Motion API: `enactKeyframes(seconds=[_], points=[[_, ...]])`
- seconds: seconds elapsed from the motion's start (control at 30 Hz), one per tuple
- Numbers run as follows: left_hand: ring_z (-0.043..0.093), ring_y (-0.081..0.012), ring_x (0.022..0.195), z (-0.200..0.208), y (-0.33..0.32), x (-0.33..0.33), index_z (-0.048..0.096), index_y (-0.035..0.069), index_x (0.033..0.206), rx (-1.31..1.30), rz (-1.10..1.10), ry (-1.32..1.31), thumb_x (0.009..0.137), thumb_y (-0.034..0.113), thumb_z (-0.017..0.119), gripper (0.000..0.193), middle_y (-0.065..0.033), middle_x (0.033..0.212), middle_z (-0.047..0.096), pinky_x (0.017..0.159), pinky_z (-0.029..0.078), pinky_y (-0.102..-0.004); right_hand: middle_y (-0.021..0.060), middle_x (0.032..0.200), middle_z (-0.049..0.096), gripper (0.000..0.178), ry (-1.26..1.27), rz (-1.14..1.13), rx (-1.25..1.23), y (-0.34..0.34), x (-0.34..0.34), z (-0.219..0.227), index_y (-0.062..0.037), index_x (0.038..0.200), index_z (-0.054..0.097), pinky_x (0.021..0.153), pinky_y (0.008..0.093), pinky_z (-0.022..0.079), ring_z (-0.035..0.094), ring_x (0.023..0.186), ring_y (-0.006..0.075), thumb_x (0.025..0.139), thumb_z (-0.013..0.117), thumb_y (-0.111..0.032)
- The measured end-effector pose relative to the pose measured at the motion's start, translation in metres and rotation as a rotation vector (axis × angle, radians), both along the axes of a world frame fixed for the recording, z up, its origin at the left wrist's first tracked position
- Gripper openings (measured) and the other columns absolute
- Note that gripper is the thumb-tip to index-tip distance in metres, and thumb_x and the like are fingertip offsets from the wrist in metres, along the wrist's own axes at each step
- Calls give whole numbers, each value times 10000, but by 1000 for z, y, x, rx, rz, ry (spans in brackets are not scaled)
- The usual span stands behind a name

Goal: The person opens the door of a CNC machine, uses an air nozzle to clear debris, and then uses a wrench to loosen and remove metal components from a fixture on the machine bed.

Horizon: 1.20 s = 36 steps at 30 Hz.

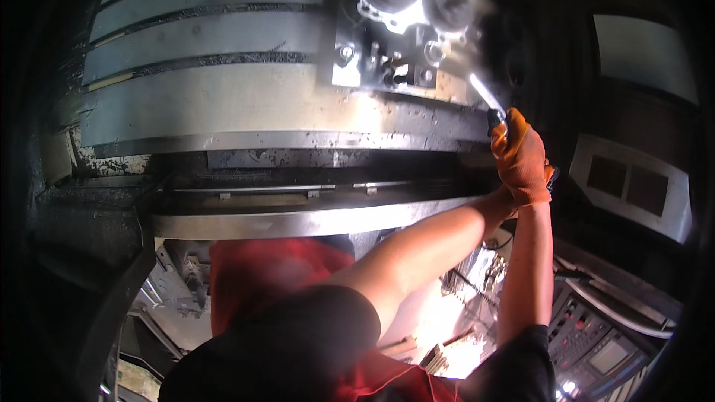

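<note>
Slotted metal table (208,104) | right grip (520,155) wrapped round silver bar (488,94) | left grip (550,172) mostly hidden, can't tell

The right hand (520,152), in an orange glove, is gripping a silver rod-like tool (488,94), which is pointing up and left toward a metal casting (421,6) with round openings. The bare left forearm (436,246) is reaching across, the left hand being mostly hidden. The slotted machine table (208,104) is extending leftward from the casting, and a control panel (588,339) is standing at lower right
</note>
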State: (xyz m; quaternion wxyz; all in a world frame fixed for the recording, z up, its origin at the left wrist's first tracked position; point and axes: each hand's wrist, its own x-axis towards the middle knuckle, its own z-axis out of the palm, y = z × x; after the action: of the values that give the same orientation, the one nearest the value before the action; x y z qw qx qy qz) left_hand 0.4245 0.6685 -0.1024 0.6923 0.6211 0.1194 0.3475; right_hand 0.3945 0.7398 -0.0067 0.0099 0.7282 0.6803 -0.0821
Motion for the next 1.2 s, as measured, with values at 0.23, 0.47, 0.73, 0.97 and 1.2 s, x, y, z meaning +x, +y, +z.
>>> enactKeyframes(seconds=[0.23, 0.47, 0.73, 0.97, 1.2], points=[[594, -221, 1043, -7, -22, -25, 494, 68, 1303, -6, -87, 23, 863, 163, 715, 501, -120, 1241, 566, 919, 481, -350, 206, 789, 658, 195, 74, -246, 3, -32, -38, -4, -62, 935, 608, 706, 492, 499, 634, 820, 446, 897, 614, -254], [612, -222, 988, -12, -37, -41, 526, 59, 1256, 58, -139, 45, 839, 171, 733, 478, -124, 1197, 583, 886, 492, -349, 213, 752, 633, 220, 38, -129, 88, -34, -36, 0, -54, 857, 567, 650, 496, 482, 618, 769, 445, 890, 631, -262], [632, -223, 926, -31, -39, -71, 563, 49, 1203, 132, -159, 79, 812, 180, 753, 454, -129, 1146, 603, 848, 505, -348, 197, 767, 652, 198, 42, -320, 120, -52, -72, -1, -69, 904, 628, 651, 478, 513, 639, 749, 431, 898, 626, -267], [650, -224, 871, -25, 1, -161, 595, 41, 1156, 356, 2, 111, 789, 188, 772, 433, -133, 1102, 621, 815, 516, -348, 175, 711, 593, 190, 527, -258, 166, -29, -5, 37, -28, 930, 601, 604, 410, 498, 634, 664, 355, 832, 623, -190], [573, -340, 846, 34, 221, -254, 532, -13, 1106, 651, 1135, 531, 709, 47, 659, 421, -180, 1045, 546, 809, 451, -446, 201, 809, 662, 266, 145, 33, 238, 146, 71, 43, -69, 1021, 657, 679, 489, 500, 642, 791, 417, 944, 542, -296]])
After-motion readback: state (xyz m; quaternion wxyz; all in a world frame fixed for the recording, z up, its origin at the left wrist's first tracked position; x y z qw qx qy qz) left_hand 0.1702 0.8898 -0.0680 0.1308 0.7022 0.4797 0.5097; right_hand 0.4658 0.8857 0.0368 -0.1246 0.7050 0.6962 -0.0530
